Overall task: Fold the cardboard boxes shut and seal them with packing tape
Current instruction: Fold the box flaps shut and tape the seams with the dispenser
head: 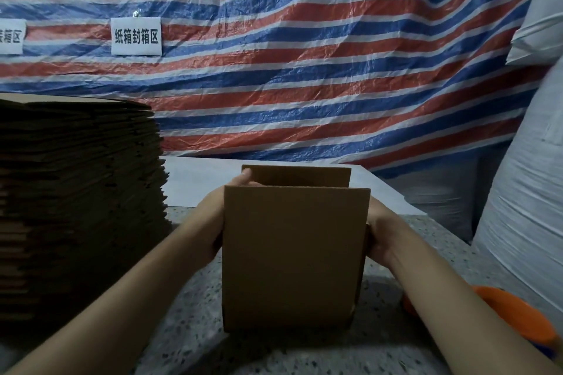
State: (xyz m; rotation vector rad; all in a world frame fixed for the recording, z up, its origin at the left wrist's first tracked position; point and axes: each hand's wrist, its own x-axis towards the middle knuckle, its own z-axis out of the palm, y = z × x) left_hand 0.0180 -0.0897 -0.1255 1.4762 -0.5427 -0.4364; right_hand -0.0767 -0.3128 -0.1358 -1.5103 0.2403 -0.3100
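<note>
Cardboard box: one, brown, upright at the centre of the speckled tabletop, top open, near and far flaps standing up.

Left hand: at 9 o'clock of the box, palm against its left wall, fingers curled around the wall's upper edge, one fingertip showing inside the opening.

Right hand: at 3 o'clock of the box, gripping its right wall; fingers mostly hidden behind the cardboard.

Stack of flattened cardboard: tall, dark, at 9 o'clock, well apart from the box.

Orange object: at 4 o'clock by the right forearm, partly hidden; kind cannot be told.

Striped tarpaulin: red, white and blue, at 12 o'clock, bearing a white paper sign.

White woven sacks: at 3 o'clock.
</note>
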